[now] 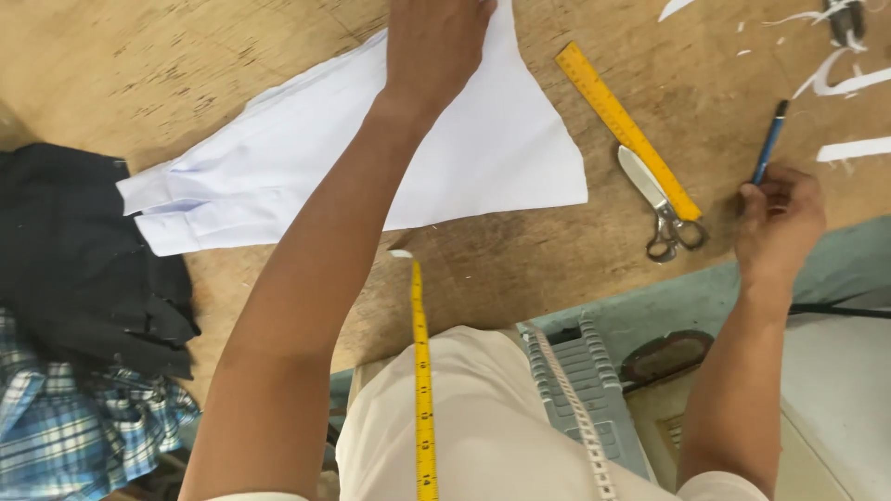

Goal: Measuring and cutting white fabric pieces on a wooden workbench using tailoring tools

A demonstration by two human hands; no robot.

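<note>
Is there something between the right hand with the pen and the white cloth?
Yes. The right hand holds a blue pen. Between it and the white cloth lie the scissors and the yellow ruler on the wooden table. The left hand already rests on the cloth.

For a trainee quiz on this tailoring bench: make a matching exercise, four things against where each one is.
Things:
1. white cloth piece
2. blue pen
3. scissors
4. dark garment

Places:
A. at the table's left edge, above a blue checked fabric
B. under the left hand
C. beside the yellow ruler
D. in the right hand

Pairs: 1-B, 2-D, 3-C, 4-A
</note>
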